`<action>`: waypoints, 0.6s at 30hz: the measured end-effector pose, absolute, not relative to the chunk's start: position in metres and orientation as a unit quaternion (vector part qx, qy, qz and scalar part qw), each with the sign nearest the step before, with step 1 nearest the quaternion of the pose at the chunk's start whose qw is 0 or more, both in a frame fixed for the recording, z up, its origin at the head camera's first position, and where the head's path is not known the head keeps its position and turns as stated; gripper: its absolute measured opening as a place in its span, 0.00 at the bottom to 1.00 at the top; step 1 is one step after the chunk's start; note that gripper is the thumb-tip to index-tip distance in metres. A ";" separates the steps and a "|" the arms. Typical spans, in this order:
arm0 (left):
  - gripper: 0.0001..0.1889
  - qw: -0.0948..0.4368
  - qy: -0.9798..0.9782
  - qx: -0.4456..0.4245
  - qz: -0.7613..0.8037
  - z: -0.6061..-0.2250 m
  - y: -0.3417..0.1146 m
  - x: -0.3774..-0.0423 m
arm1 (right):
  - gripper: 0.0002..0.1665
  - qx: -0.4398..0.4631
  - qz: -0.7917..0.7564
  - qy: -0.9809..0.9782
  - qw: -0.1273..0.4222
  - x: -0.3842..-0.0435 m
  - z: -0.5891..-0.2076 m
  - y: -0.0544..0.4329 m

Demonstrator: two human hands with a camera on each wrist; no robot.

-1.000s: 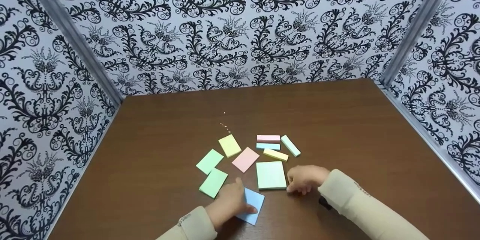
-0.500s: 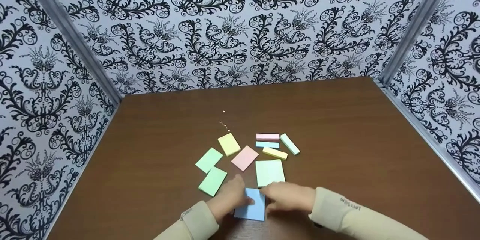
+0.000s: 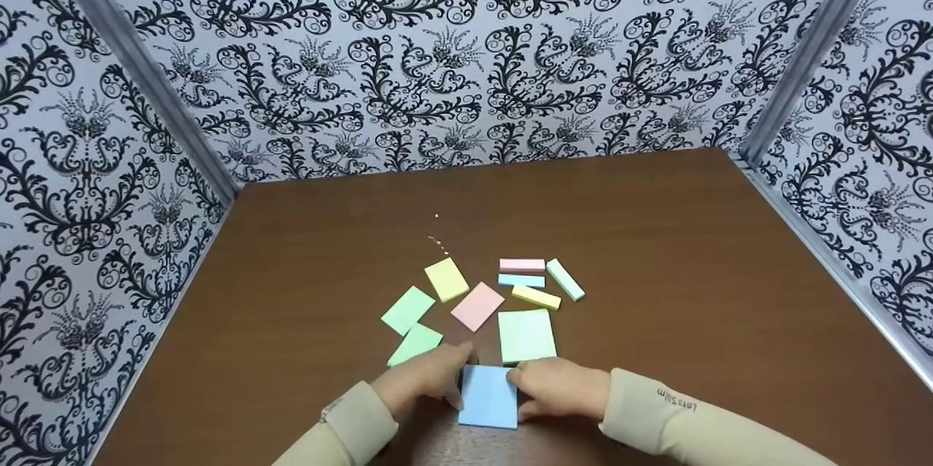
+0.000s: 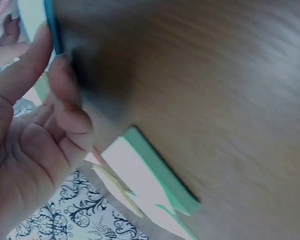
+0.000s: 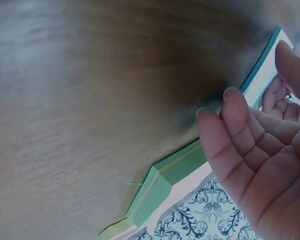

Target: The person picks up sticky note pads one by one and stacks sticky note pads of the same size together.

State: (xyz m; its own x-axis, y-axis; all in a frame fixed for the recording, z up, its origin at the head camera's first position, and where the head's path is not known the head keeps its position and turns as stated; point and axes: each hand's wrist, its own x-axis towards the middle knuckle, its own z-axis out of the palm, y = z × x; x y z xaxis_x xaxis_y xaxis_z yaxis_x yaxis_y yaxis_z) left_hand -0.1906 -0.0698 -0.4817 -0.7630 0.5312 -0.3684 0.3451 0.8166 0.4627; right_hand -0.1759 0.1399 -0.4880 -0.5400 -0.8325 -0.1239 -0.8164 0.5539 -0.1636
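In the head view a square blue sticky note pad (image 3: 488, 397) lies close to me, nearly straight to the table's front. The left hand (image 3: 426, 376) holds its left side, thumb at the edge and curled fingers by the far left corner. On the opposite side the right hand (image 3: 560, 387) grips the far right corner, thumb against the right edge. The left wrist view shows a thumb (image 4: 40, 47) right at the pad's blue edge. Curled fingers (image 5: 230, 125) stand along the pad in the right wrist view. A larger pale green pad (image 3: 526, 335) sits just beyond.
Two green pads (image 3: 408, 311), a yellow pad (image 3: 447, 279) and a pink pad (image 3: 477, 306) lie left of centre. Narrow strip pads, including a pink strip (image 3: 522, 265) and a yellow strip (image 3: 536, 297), lie behind. Patterned walls (image 3: 408, 87) bound the brown table (image 3: 656, 247).
The right hand has moved left from beside the pale green pad to the blue pad. The blue pad has turned straighter, and the left thumb has slid from its top to its left edge.
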 end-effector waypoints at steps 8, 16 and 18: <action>0.28 0.202 0.919 0.290 0.173 -0.490 -0.062 -0.189 | 0.28 -0.425 -0.071 0.889 0.153 -0.172 -0.481 0.139; 0.28 0.186 0.925 0.277 0.181 -0.494 -0.046 -0.181 | 0.36 -0.395 -0.031 0.906 0.146 -0.163 -0.477 0.144; 0.28 0.186 0.930 0.265 0.175 -0.494 -0.042 -0.180 | 0.36 -0.389 -0.022 0.909 0.145 -0.162 -0.476 0.146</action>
State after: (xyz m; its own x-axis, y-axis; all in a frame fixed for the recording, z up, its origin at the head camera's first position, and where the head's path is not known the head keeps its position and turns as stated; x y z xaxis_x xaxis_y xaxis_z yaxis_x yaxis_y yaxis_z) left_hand -0.1800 -0.0419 -0.4936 -0.7904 0.5575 -0.2541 0.4272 0.7988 0.4235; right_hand -0.1619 0.1457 -0.4761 -0.6547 -0.7147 -0.2459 -0.7017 0.6957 -0.1537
